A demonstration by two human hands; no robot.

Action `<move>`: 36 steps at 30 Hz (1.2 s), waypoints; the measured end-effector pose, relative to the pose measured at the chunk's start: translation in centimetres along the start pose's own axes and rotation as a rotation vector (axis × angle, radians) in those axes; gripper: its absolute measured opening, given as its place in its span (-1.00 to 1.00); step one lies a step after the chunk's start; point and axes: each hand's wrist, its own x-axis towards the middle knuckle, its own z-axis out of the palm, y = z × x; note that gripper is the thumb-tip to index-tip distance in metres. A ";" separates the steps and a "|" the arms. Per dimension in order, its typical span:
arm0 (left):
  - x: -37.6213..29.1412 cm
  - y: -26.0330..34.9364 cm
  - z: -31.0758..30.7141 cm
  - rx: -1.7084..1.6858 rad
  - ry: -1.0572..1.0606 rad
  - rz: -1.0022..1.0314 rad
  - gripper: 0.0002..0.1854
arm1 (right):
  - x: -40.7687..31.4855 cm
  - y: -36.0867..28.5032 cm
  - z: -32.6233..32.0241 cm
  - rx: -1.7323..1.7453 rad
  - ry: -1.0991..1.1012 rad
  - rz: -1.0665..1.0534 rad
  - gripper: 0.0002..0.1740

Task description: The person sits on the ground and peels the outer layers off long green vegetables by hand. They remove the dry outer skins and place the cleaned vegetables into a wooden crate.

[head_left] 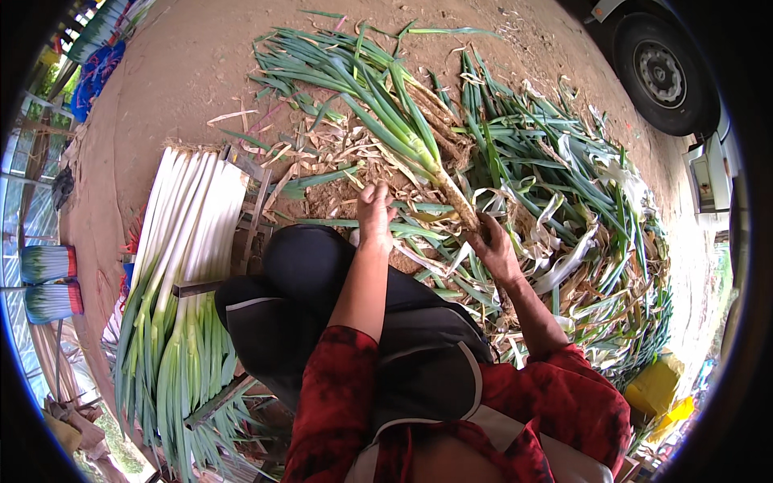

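My right hand [496, 247] grips the soil-covered lower end of a large green onion [452, 194], whose green leaves point up and to the left. My left hand [374, 211] is beside it with the fingers curled; whether it holds a scrap of leaf I cannot tell. Beyond the hands, untrimmed green onions [435, 115] with brown, dirty stalks lie on the ground. At the left, a stack of cleaned green onions [187, 223] with white stalks rests on a metal frame [199, 288], roots at the far end.
A large heap of leaves and peeled skins [561, 193] spreads to the right. Dry peelings [344, 142] litter the soil ahead. A vehicle's wheel [659, 69] stands at the upper right, a yellow object [655, 386] at the lower right. Tied bundles [51, 302] are at the far left.
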 end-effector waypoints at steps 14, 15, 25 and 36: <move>-0.3 -0.8 1.4 0.370 -0.285 0.501 -0.87 | 0.8 0.2 1.9 0.376 -0.301 0.220 -0.52; -0.4 -0.6 1.5 0.637 -0.253 0.698 -0.88 | 1.0 0.1 2.1 0.409 -0.309 0.249 -0.60; -2.4 -2.8 2.4 0.366 -0.420 0.725 -0.60 | 2.3 2.2 4.6 0.272 -0.264 0.227 -0.55; 3.8 -1.0 0.0 -0.206 -0.081 -0.187 -0.62 | 2.3 8.7 1.8 0.130 0.132 0.347 -0.42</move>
